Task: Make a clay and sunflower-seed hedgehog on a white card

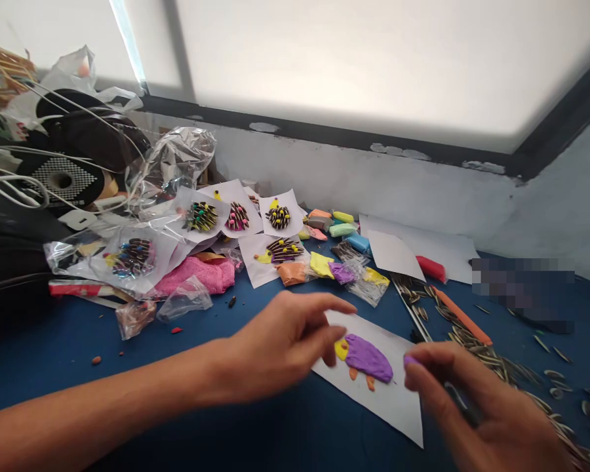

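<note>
A white paper card [398,413] lies on the blue tabletop with a flat clay hedgehog figure [368,358] on it. Its body is purple, its head yellow, its feet orange. Over the card's left edge hovers my left hand [290,341], thumb and forefinger apart near the yellow head, with nothing visible in them. My right hand [486,400], slightly blurred, is right of the card and pinches a small bit of purple clay [412,360] between thumb and fingertips. A dark, shiny object under that palm is mostly hidden.
Sunflower seeds [491,354] are scattered at the right, beside an orange strip [462,317]. Finished seed-covered hedgehog cards [278,215] and clay packets [319,264] lie behind. A pink cloth [196,274], plastic wrappers [184,298] and a cable-draped pile stand left. A window wall bounds the back.
</note>
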{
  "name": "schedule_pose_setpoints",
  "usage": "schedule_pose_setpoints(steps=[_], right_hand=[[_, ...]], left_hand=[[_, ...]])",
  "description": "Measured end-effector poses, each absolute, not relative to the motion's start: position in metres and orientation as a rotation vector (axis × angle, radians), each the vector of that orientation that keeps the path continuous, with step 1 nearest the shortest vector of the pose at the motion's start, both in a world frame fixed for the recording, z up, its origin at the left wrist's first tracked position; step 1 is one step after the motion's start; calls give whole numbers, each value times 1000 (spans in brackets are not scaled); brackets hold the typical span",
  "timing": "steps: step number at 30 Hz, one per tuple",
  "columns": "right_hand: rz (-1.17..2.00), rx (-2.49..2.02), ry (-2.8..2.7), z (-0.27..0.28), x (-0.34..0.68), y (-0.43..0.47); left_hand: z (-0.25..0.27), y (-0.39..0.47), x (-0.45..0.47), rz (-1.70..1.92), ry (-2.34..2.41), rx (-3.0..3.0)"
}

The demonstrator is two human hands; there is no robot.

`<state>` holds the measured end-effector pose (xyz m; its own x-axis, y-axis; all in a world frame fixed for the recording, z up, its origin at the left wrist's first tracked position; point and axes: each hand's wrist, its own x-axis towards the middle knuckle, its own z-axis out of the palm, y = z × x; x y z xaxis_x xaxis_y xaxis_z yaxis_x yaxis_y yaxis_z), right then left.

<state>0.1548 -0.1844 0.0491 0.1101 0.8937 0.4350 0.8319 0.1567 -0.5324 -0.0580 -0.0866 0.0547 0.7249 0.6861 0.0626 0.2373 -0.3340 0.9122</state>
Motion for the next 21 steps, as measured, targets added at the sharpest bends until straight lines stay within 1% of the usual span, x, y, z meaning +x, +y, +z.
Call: schedule_pose_setpoints(steps=[3,4,7,10,12,13,17,21], right_hand=[[193,-1764,-1624,53,174,-174],[207,-1783,-1540,53,179,-172],[344,-1782,-1545,50,185,-169],[504,-1756,-1619,47,186,-172],[566,-1737,-1628,47,185,-175],[576,-1731,-1638,47,185,-176],[545,-1707,-1680,50,185,-177],[451,-1723,-1659,51,190,-174]], left_hand=[[50,-62,-59,731,875,2075],[51,-55,-59,760,900,2136],[55,-37,-50,813,899,2323],[55,-20,-30,765,911,2588],[52,-8,-16,654,904,2745],[50,-3,-9,583,903,2800],[44,10,6,496,897,2833],[44,12,9,487,795,2800]])
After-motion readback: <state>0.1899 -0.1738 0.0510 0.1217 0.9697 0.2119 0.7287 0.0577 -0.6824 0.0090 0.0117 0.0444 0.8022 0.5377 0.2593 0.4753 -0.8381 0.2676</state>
